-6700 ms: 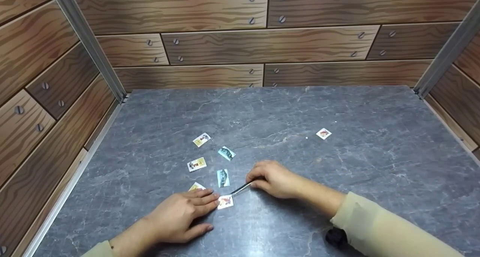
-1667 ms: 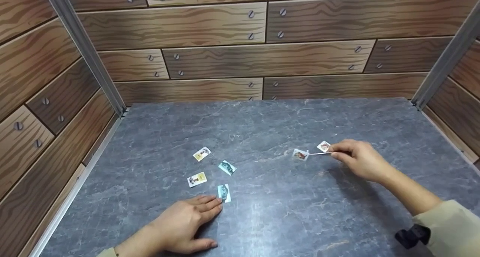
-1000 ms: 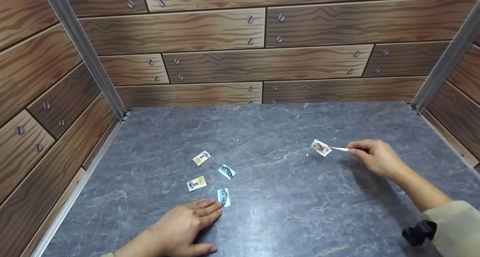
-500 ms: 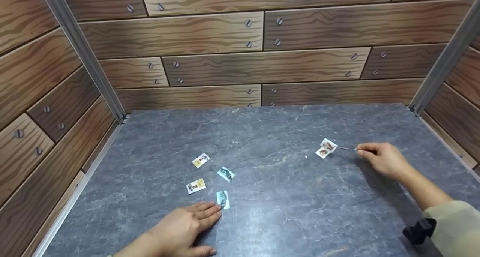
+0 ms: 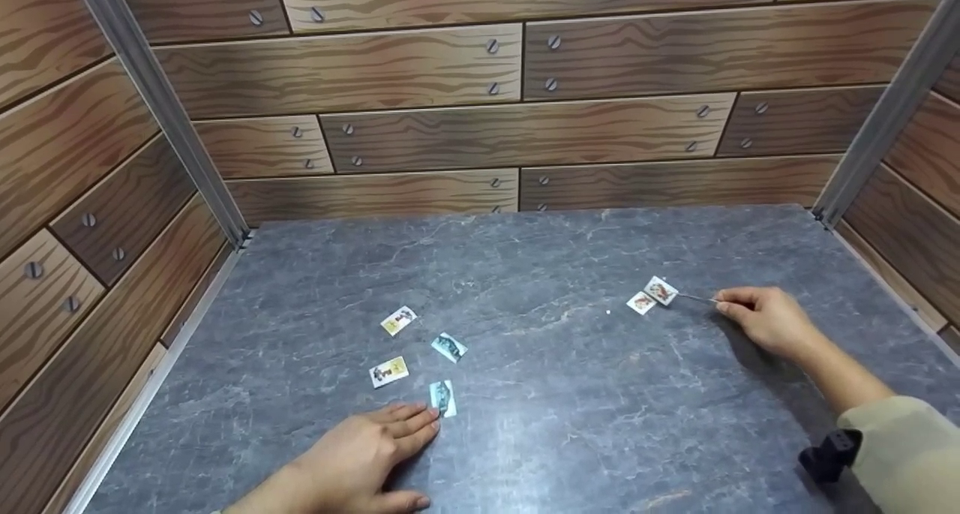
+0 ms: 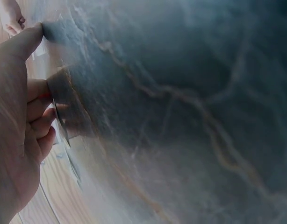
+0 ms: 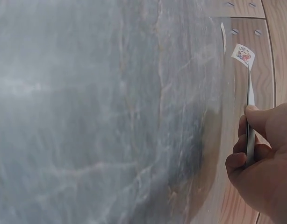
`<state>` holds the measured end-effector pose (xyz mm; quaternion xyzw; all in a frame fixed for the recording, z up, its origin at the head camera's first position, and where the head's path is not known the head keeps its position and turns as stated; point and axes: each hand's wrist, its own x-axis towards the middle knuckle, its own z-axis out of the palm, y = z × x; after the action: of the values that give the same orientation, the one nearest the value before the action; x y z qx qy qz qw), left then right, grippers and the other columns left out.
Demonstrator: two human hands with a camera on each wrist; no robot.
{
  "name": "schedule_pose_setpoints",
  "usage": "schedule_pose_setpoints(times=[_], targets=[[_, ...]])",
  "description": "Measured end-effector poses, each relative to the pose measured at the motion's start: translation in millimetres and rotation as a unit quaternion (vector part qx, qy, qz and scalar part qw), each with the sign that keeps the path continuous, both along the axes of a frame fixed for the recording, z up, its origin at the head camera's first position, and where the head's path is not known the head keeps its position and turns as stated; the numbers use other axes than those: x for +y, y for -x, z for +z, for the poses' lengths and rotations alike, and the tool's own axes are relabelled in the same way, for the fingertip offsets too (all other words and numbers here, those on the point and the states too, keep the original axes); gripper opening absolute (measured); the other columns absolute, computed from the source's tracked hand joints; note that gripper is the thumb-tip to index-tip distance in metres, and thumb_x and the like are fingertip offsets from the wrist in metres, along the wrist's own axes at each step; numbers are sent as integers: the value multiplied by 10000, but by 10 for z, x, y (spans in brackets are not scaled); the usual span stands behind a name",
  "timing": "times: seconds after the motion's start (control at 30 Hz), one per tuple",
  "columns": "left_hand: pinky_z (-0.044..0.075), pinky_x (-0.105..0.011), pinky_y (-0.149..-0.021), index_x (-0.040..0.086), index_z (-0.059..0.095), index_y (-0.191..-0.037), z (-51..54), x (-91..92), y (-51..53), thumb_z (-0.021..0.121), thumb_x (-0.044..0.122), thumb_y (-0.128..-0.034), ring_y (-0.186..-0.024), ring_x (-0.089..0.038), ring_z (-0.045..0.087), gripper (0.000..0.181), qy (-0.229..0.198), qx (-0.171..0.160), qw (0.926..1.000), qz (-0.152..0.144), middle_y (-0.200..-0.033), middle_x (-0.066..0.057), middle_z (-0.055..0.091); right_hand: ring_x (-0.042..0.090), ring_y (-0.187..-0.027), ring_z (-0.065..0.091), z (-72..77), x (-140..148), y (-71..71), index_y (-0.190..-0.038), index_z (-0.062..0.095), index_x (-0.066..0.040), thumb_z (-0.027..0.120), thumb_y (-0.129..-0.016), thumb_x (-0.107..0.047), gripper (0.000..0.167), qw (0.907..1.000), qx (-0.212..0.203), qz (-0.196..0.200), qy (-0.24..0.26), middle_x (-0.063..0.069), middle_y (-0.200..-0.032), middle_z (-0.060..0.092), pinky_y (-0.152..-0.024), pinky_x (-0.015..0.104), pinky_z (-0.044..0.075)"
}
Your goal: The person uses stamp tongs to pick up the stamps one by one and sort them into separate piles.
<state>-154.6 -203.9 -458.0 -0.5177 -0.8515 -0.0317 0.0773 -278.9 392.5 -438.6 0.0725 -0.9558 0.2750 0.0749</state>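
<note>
In the head view my right hand (image 5: 765,320) pinches a pair of tweezers (image 7: 249,140). Their tips hold a small white-bordered stamp with a red figure (image 5: 661,291), raised off the table in the right wrist view. A similar red stamp (image 5: 641,302) lies just to its left, partly overlapped from the head camera. My left hand (image 5: 364,454) rests on the tabletop, fingers extended, its fingertips at the lower left edge of a blue stamp (image 5: 443,399). Another blue stamp (image 5: 449,347) and two yellow-and-white stamps, one farther back (image 5: 398,320) and one nearer (image 5: 389,372), lie beyond it.
The grey marbled table (image 5: 540,454) is bounded by wood-patterned panels (image 5: 420,139) at the back and both sides. Metal posts (image 5: 161,116) stand at the corners. A tiny white speck (image 5: 608,312) lies left of the red stamps. A black device (image 5: 831,455) sits at my right wrist.
My right hand has carried the red stamp in the tweezers from beside my left hand to the other red stamp at right. A third yellow stamp, seen earlier by my left hand, no longer shows.
</note>
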Motion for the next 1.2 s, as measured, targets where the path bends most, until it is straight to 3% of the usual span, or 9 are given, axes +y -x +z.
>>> schedule_pose_setpoints(times=[0.43, 0.9, 1.2], targets=[[478, -437, -1150, -5, 596, -1487, -12, -23, -42, 537, 637, -1038, -1408, -307, 564, 786, -34, 36, 10000, -3, -1530, -158, 575, 544, -1224, 605, -43, -21, 8, -1240, 725, 85, 633, -1084, -207, 344, 9994, -300, 19, 146, 322, -1255, 694, -1011, 672, 467], [460, -429, -1165, -3, 598, -1485, -18, -4, -44, 542, 645, -1032, -1414, -315, 557, 793, -13, 117, 9999, 16, -1530, -156, 577, 561, -1225, 605, -34, -31, 10, -1211, 738, 79, 645, -1072, -179, 307, 9993, -301, 158, 145, 329, -1283, 676, -1027, 697, 450], [463, -427, -1163, -5, 603, -1480, -21, -3, -45, 546, 640, -1033, -1408, -312, 563, 787, -53, 133, 9999, -12, -1523, -159, 582, 536, -1208, 622, -65, -24, 18, -1194, 746, 74, 649, -1066, -175, 296, 9997, -244, 38, 69, 318, -1265, 689, -1022, 679, 462]])
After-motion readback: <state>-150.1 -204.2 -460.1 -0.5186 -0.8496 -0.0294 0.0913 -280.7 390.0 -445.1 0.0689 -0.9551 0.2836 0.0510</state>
